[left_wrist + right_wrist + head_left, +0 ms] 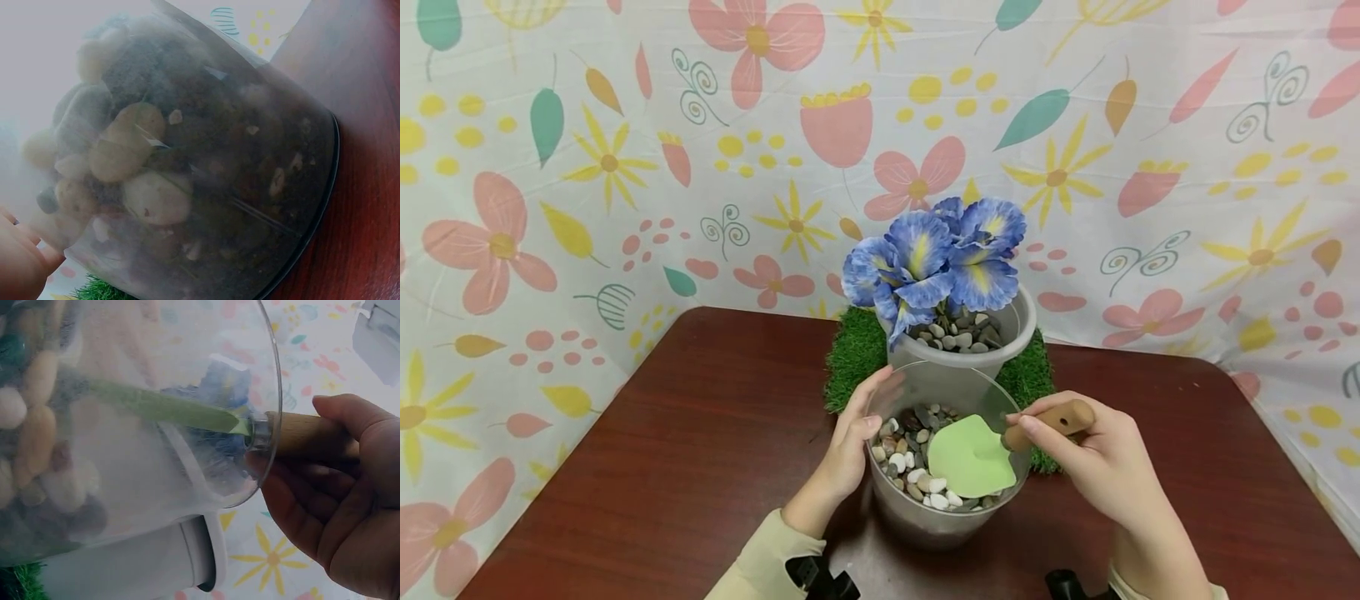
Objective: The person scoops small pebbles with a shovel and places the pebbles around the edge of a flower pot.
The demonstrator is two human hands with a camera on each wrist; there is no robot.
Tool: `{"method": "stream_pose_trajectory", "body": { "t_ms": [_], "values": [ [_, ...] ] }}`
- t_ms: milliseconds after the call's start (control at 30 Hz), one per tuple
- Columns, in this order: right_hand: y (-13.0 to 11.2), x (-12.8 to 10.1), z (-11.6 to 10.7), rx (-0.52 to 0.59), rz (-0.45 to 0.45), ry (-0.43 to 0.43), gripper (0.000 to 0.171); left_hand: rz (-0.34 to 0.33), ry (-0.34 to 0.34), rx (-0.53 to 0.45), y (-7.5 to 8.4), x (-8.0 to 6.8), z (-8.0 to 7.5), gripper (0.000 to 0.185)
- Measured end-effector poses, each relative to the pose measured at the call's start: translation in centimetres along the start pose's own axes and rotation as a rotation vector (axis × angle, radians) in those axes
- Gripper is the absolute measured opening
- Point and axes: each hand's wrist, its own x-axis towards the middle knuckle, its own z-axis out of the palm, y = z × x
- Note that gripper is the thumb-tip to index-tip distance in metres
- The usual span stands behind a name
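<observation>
Trowel [973,454]: its green blade lies flat on the pebbles [910,467] inside the clear pot [925,521], and its wooden handle crosses the pot's rim toward the right hand [1101,462]. That hand's fingers curl round the handle, thumb along the top and fingertips underneath, as the right wrist view shows; there the handle [306,434] meets the blade just at the rim of the pot [187,487].

The clear pot stands on the worktop [700,450] between the two hands. The left hand [850,442] rests against the pot's left wall, fingers nearly straight and spread lightly up the side to the rim, the thumb pointing toward the pebbles; it presses the wall rather than wrapping it. In the left wrist view only the fingertips [22,262] show, at the lower left, touching the pot [250,206], whose cloudy wall shows pale and dark pebbles [125,156] packed against it.

Just beyond both hands, touching or nearly touching the clear pot's far rim, a grey pot [1000,333] sits on a green grass mat [853,354]. It holds blue flowers [932,258] and more pebbles. Behind everything hangs a flower-printed cloth [550,167]. A beige sleeve [756,558] covers the left forearm.
</observation>
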Motion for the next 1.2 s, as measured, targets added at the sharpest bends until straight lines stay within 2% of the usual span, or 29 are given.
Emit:
{"method": "stream_pose_trajectory", "body": {
  "t_ms": [133,300,467,533,667,833,900,967,1067,1200],
  "values": [
    [0.3,0.1,-0.1,-0.015,0.113,-0.009,0.014,0.007,-0.002,-0.002,0.0,0.0,0.0,0.058],
    [-0.3,0.2,-0.1,-0.133,0.26,-0.006,0.004,0.018,0.003,-0.027,0.0,0.0,0.1,0.058],
    [-1.0,-0.5,-0.6,-0.321,0.35,0.069,0.019,-0.008,0.009,-0.042,0.0,-0.5,0.3,0.057],
    [-1.3,-0.7,-0.9,-0.364,0.33,0.054,0.024,-0.016,0.005,-0.036,-0.1,-0.7,0.4,0.057],
    [-2.2,0.3,-1.8,-0.451,0.203,-0.116,0.02,0.001,-0.004,-0.006,0.0,-0.3,0.1,0.056],
    [-4.0,2.7,-1.8,-0.733,0.054,-0.38,0.011,0.02,-0.002,0.006,0.3,0.4,-0.3,0.056],
    [-4.5,3.2,-1.4,-0.846,0.006,-0.453,0.008,0.012,-0.001,-0.002,0.3,0.4,-0.3,0.056],
    [-4.8,3.5,-0.9,-0.91,-0.036,-0.507,0.007,-0.001,-0.001,-0.006,0.3,0.4,-0.2,0.056],
    [-4.9,3.7,-0.5,-0.952,-0.057,-0.557,0.011,-0.022,0.007,0.007,0.4,0.2,-0.2,0.056],
    [-4.8,3.9,-0.5,-0.913,-0.049,-0.62,0.023,-0.043,0.016,0.015,0.5,0.0,0.0,0.057]
  ]
}}
